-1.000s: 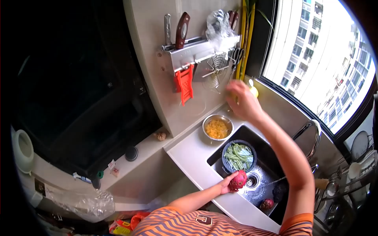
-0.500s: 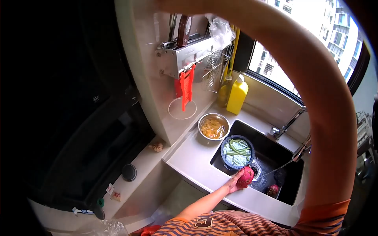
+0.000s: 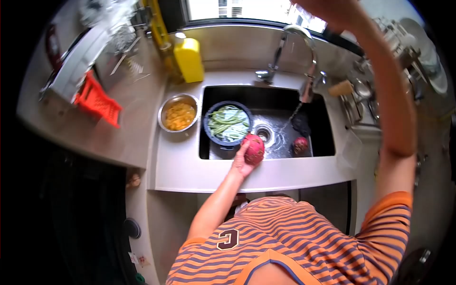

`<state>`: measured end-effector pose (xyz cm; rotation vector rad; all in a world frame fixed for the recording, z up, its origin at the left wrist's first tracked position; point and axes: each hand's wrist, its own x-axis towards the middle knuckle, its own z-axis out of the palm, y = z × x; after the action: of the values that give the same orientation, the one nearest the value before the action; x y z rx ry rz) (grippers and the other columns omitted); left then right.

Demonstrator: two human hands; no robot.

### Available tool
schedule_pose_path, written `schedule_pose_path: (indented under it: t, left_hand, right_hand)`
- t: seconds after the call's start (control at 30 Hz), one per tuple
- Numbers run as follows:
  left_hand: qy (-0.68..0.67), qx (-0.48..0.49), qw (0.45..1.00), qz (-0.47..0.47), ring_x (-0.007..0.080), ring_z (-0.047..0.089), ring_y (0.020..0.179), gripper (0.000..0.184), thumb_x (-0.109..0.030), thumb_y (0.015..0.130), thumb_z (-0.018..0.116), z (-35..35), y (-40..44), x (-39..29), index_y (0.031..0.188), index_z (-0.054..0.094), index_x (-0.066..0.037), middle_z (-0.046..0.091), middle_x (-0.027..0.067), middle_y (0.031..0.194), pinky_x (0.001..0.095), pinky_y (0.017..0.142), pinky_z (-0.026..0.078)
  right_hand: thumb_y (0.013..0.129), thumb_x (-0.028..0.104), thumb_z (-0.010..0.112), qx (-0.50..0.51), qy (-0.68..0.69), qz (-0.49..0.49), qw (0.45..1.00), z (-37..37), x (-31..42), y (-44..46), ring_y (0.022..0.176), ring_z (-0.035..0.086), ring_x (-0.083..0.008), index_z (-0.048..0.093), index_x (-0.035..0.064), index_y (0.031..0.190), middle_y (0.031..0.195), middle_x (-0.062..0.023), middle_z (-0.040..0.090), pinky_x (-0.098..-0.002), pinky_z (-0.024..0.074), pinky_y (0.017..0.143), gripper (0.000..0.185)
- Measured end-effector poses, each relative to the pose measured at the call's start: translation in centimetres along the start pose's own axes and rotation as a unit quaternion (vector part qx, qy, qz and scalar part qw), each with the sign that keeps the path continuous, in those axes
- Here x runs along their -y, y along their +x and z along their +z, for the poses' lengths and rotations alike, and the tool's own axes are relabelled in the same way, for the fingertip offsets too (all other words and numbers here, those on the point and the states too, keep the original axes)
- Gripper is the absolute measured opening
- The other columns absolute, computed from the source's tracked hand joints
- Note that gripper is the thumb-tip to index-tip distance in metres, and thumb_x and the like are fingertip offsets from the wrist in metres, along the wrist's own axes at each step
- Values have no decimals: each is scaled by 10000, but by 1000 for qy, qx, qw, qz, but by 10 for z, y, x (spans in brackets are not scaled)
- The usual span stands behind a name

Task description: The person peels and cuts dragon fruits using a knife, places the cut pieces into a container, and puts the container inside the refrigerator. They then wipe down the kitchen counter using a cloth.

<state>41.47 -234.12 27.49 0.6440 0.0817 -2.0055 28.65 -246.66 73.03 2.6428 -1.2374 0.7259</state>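
Slip risk: dragon fruit [image 3: 254,149] at the sink's [image 3: 285,153] front edge.
Your left hand [image 3: 242,162] curls round it; a loosening grip could drop it. Right hand [image 3: 332,10] raised, fingers cropped; can't tell opening or hold.

Pale counter [image 3: 178,173]: metal bowl [image 3: 179,98], yellow bottle [image 3: 190,61].

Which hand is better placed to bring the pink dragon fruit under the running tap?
Probably the left hand: it holds the dragon fruit at the front of the sink, while the right hand is raised high, partly out of frame.
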Motion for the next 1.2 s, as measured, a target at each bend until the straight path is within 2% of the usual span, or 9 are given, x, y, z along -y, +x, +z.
schedule_pose_path:
  t: [0.17, 0.27, 0.4, 0.57, 0.67, 0.83, 1.0, 1.13, 1.2]
  left_hand:
    - [37, 40, 998, -31, 280, 565, 1006, 528, -211, 710, 705, 48, 77, 9, 1177, 482, -106, 564, 130, 1114, 421, 886, 472]
    - [70, 105, 990, -57, 268, 572, 975, 506, -263, 710, 699, 97, 130, 21, 1149, 498, -111, 581, 103, 1072, 420, 841, 484]
    - [89, 108, 983, -122, 244, 585, 907, 647, -481, 646, 640, 131, 177, 38, 1161, 499, -116, 582, 119, 1093, 347, 738, 483]
    - [-23, 346, 901, -259, 285, 582, 920, 785, -589, 621, 578, 119, 191, 52, 1220, 461, -95, 559, 172, 1137, 386, 729, 494]
    - [84, 192, 970, -126, 306, 564, 974, 817, -586, 599, 634, 133, 186, 62, 1212, 456, -77, 546, 162, 1150, 416, 841, 478]
    - [128, 349, 917, -146, 310, 566, 984, 777, -613, 682, 610, 115, 180, 17, 1189, 496, -36, 571, 148, 1125, 430, 833, 463]
    - [170, 152, 970, -79, 303, 555, 1039, 777, -520, 666, 686, 81, 201, 6, 1215, 471, -13, 535, 167, 1181, 404, 949, 423]
    - [244, 240, 934, -104, 274, 577, 966, 997, -517, 623, 727, 109, 208, 13, 1336, 271, 11, 571, 168, 1069, 385, 905, 449]
    - [236, 206, 947, -79, 256, 589, 957, 688, -479, 803, 584, 105, 219, 2, 1255, 419, 13, 577, 164, 1091, 400, 868, 479]
  right_hand:
    - [825, 105, 448, -157, 547, 299, 766, 111, -112, -185, 519, 543, -141, 458, 90, 869, 668, -27, 506, -260, 459, 471, 48]
    - [835, 102, 466, -273, 500, 411, 712, 178, -129, -266, 402, 417, -100, 461, 81, 700, 572, -8, 454, -239, 362, 376, 137]
    - [813, 94, 581, -236, 515, 553, 611, 219, -122, -321, 376, 362, -25, 615, 51, 951, 606, 40, 507, -187, 266, 330, 148]
    - [803, 143, 653, -186, 530, 570, 600, 236, -123, -322, 437, 390, -1, 611, 27, 1060, 735, 18, 605, -178, 255, 360, 286]
    - [786, 199, 685, -184, 567, 539, 594, 259, -120, -300, 447, 406, -10, 552, 28, 1169, 781, 8, 607, -167, 285, 372, 440]
    - [737, 203, 732, -116, 630, 493, 589, 287, -115, -280, 457, 440, -24, 484, 36, 1248, 809, 7, 599, -166, 293, 382, 593]
    - [705, 226, 755, -171, 678, 485, 525, 288, -111, -275, 476, 371, 15, 545, 74, 1181, 880, 24, 609, -156, 230, 376, 543]
    - [726, 208, 738, -173, 622, 433, 629, 319, -119, -286, 468, 418, -21, 540, 64, 1158, 951, -4, 596, -172, 325, 405, 497]
    - [715, 217, 749, -218, 626, 419, 620, 333, -122, -279, 518, 450, -34, 558, 38, 1105, 885, 6, 596, -180, 348, 435, 470]
